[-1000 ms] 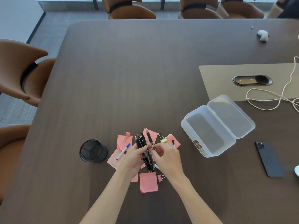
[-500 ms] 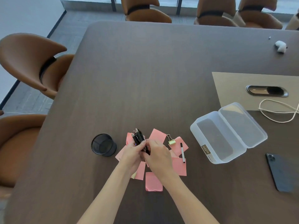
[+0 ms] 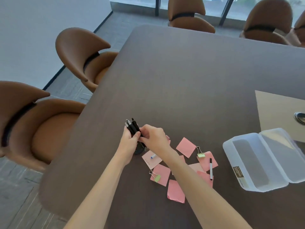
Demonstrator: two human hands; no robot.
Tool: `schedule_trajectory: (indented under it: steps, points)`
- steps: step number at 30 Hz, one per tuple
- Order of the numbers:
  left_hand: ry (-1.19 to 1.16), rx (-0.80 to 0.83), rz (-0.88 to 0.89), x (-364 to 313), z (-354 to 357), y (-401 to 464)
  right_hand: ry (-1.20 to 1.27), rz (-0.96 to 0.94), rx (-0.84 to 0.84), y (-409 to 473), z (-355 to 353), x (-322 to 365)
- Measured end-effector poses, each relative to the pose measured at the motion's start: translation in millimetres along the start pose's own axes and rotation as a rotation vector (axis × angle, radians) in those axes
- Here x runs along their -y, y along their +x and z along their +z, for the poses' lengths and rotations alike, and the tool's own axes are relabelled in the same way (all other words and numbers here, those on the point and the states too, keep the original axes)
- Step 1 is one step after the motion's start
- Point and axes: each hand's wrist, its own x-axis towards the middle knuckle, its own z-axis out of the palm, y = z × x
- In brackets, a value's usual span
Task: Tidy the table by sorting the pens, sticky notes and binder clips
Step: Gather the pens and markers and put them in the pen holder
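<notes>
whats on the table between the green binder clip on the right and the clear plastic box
In the head view, a pen with a black cap, lying on a pink sticky note, sits between the green binder clip and the clear plastic box; beyond it, bare table.

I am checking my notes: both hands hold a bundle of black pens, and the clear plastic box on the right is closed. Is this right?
Not fully. The head view shows the clear plastic box open, its lid folded back. Both the left hand and right hand do hold the black pens.
</notes>
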Motion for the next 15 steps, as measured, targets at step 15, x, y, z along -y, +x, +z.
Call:
schedule_trajectory:
  steps: [15]
  points:
    - [0.368,0.000,0.054,31,-30,32,-0.086,0.022,0.112,47,46,-12]
